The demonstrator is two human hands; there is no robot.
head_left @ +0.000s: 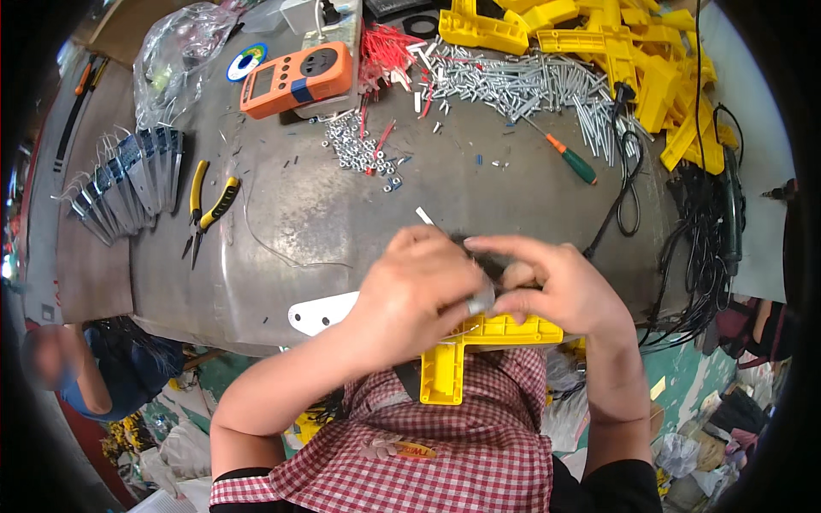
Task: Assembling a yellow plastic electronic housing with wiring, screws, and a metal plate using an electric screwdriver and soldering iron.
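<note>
My left hand point(419, 286) is closed around a small grey piece point(481, 302), blurred and mostly hidden by the fingers. Close to its right, my right hand point(564, 286) has its index finger stretched out and its thumb apart from it, near the grey piece. Under both hands lies a yellow plastic housing point(442, 376), T-shaped with ribbed hollow insides, at the table's near edge. Part of a white plate point(321, 315) with dark holes shows beside my left wrist. A short white piece point(425, 217) lies just beyond my hands.
On the metal table point(299, 197) lie yellow-handled pliers point(205, 209), nuts point(355, 144), screws point(522, 81), a screwdriver point(564, 154) and an orange meter point(299, 77). Yellow housings point(624, 51) pile up far right; black cables point(684, 248) hang at the right. Another person point(103, 368) is at lower left.
</note>
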